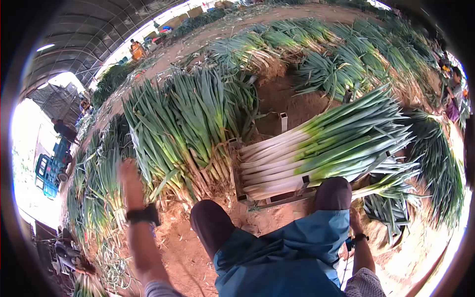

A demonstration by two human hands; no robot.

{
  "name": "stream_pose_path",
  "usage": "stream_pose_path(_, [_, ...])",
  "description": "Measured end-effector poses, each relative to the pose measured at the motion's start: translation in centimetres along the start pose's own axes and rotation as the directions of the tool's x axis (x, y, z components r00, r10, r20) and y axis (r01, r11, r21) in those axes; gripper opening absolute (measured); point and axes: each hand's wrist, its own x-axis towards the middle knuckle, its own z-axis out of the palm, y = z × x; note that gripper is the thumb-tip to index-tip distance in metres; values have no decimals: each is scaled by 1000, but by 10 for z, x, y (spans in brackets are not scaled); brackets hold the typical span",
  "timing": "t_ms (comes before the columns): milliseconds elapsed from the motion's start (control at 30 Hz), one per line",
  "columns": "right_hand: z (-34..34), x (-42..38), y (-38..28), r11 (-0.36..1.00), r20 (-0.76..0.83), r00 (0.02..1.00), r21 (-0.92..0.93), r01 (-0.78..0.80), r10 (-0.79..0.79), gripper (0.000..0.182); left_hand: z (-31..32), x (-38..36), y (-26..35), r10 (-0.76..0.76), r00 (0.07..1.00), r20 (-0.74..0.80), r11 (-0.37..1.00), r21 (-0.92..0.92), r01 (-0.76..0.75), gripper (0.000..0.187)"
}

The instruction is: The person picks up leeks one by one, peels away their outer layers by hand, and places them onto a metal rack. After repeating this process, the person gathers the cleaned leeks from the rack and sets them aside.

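My left hand (129, 177) is raised at the left, blurred by motion, beside a pile of untrimmed leeks (185, 123) with roots and long green leaves. No object shows in it, and its fingers are smeared. Low beside my right knee is my right hand (355, 221), its fingers mostly hidden by the knee. In front of my knees, a metal frame (239, 178) holds a stack of cleaned leeks (297, 156), white ends to the left, green leaves to the right. Neither hand touches this stack.
More leek piles (257, 49) lie further back and at the right (438, 163). A blue cart (52, 168) stands at the far left. Other people are at the left, the back (137, 49) and the right edge (454, 94). A dark crate (388, 210) sits right of my knee.
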Motion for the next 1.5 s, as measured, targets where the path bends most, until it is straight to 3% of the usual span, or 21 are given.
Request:
stream_pose_path(33, [13, 6, 29, 996, -70, 994, -39, 78, -81, 48, 108, 6, -17, -20, 983, 185, 999, -31, 26, 39])
stream_pose_path(67, [-13, 0, -5, 992, -34, 996, -91, -84, 81, 50, 261, -33, 1, 100, 908, 406, 959, 203, -196, 32])
stream_pose_path(100, [-22, 2, -9, 992, -28, 998, -110, -67, 64, 48, 353, -76, 24, 300, 629, 718, 632, 344, -695, 32])
stream_pose_path(133, [-22, 7, -9, 980, -46, 997, -183, -75, 68, 43, 446, -120, 48, 435, 214, 875, 113, 182, -977, 35])
stream_pose_path(167, [-29, 10, -6, 960, -54, 995, -263, -91, 79, 38, 477, -161, 53, 342, 93, 935, 308, -18, -951, 30])
stream_pose_path(233, [-49, 9, -35, 954, -10, 988, -259, -150, 153, 42, 540, -242, 63, 128, -155, 980, 755, -198, -625, 29])
stream_pose_path(300, [-46, 14, -32, 905, 4, 965, -346, -246, 264, 45, 539, -279, 73, -209, -315, 926, 724, -71, -686, 40])
stream_pose_path(333, [-37, 23, -30, 882, 1, 951, -375, -286, 309, 48, 514, -290, 38, 244, -179, 953, 675, -300, -674, 45])
stream_pose_path(367, [-27, 31, -18, 908, 31, 992, -406, -103, 126, 40, 510, -286, 33, -118, -204, 972, 850, -7, -527, 46])
stream_pose_path(433, [-18, 36, -30, 817, -179, 942, -559, 140, -284, 34, 466, -278, 8, -269, 24, 963, 655, 201, -728, 39])
stream_pose_path(500, [-6, 42, -34, 826, -171, 929, -529, 195, -329, 31, 403, -276, -19, -334, 262, 905, 400, 388, -831, 41])
stream_pose_path(533, [-11, 38, -43, 821, -108, 938, -524, 227, -329, 31, 355, -278, -52, -371, 317, 873, 411, 460, -787, 40])
stream_pose_path(600, [-11, 37, -46, 818, -15, 963, -531, 219, -268, 32, 321, -288, -32, -696, 271, 665, 446, 696, -563, 35])
stream_pose_path(767, [0, 58, -41, 824, -18, 968, -529, 202, -249, 54, 268, -325, -32, -636, 394, 663, 541, 748, -385, 32])
stream_pose_path(867, [14, 70, -26, 798, 46, 979, -572, 189, -199, 53, 263, -339, -46, -737, 322, 594, 462, 791, -401, 32])
stream_pose_path(967, [4, 72, -31, 739, 165, 976, -639, 215, -141, 50, 281, -343, -36, -675, 403, 618, 522, 786, -332, 30])
stream_pose_path(1133, [3, 89, -27, 706, 133, 970, -667, 239, -202, 20, 271, -341, -51, -589, 475, 654, 573, 752, -325, 32])
stream_pose_path(1300, [-18, 86, -40, 701, 142, 958, -655, 280, -249, 39, 264, -344, -54, -602, 480, 638, 543, 768, -339, 33])
stream_pose_path(1367, [-1, 88, -12, 601, -139, 817, -747, 284, -560, 31, 269, -344, -50, -622, 453, 639, 589, 763, -267, 34])
stream_pose_path(1400, [-13, 71, -26, 664, -115, 871, -697, 271, -477, 29, 269, -346, -51, -522, 457, 720, 588, 692, -419, 34])
stream_pose_path(1500, [-55, 89, -64, 807, -101, 942, -550, 215, -320, 33, 275, -343, -48, -621, 370, 691, 545, 720, -430, 40])
